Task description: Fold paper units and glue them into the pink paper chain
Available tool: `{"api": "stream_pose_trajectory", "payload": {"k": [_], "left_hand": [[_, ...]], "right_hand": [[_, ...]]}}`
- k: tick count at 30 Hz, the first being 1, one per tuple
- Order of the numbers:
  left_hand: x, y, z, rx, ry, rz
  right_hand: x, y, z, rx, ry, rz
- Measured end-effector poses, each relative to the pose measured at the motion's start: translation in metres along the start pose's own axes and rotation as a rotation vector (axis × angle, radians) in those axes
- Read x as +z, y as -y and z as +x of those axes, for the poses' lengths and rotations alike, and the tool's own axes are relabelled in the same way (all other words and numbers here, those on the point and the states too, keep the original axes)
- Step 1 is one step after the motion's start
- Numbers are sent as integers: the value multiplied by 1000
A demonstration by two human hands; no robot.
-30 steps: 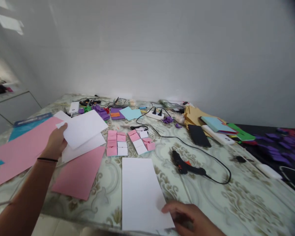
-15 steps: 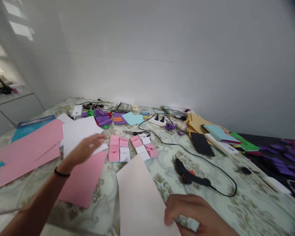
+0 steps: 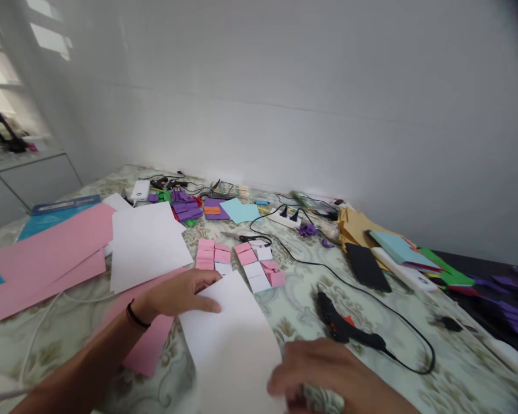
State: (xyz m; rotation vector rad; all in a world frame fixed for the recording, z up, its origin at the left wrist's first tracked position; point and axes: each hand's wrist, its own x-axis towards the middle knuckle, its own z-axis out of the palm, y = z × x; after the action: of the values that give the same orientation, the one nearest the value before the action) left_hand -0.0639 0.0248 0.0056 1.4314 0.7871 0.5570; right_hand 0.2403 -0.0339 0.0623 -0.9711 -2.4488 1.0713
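Observation:
A white sheet of paper [image 3: 237, 339] is in front of me, tilted, between my two hands. My left hand [image 3: 183, 296] has its upper left corner pinched, with the thumb on top and the fingers behind. At the sheet's right edge is my right hand [image 3: 317, 368], its fingers curled onto the paper and slightly blurred. Under my left forearm lies a pink sheet [image 3: 149, 345]. Just beyond the held sheet sit two small panels of folded pink and white pieces, the left panel [image 3: 211, 253] partly covered by my left hand and the right panel [image 3: 259, 267] in view.
A black glue gun [image 3: 347, 325] with its cable lies to the right. Scissors [image 3: 246, 237] rest behind the panels. White paper [image 3: 149, 244] and pink sheets [image 3: 52, 253] lie left. A power strip [image 3: 287, 217], black phone-like slab [image 3: 366, 265] and purple pieces [image 3: 187, 208] are farther back.
My left hand has come right and down from above the loose white paper and taken the held sheet's upper left corner. My right hand stays at the right edge. The view has shifted slightly.

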Motion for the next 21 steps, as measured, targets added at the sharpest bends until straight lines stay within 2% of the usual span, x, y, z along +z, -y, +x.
{"api": "stream_pose_trajectory", "payload": {"k": [2, 4, 7, 10, 12, 15, 21], "left_hand": [[10, -5, 9, 9, -2, 183], [16, -8, 17, 29, -68, 417], [17, -4, 25, 13, -167, 600], [13, 7, 25, -24, -197, 660], [12, 14, 23, -29, -182, 662], [17, 19, 21, -39, -165, 636], [42, 10, 17, -51, -113, 482]], "right_hand": [[-5, -24, 10, 172, 65, 63], [-8, -51, 20, 274, 133, 157], [-7, -86, 30, 254, 105, 218], [-3, -105, 33, 182, 92, 244], [-1, -109, 33, 149, 75, 269], [3, -106, 32, 123, -21, 318], [19, -92, 37, 145, -136, 428]]}}
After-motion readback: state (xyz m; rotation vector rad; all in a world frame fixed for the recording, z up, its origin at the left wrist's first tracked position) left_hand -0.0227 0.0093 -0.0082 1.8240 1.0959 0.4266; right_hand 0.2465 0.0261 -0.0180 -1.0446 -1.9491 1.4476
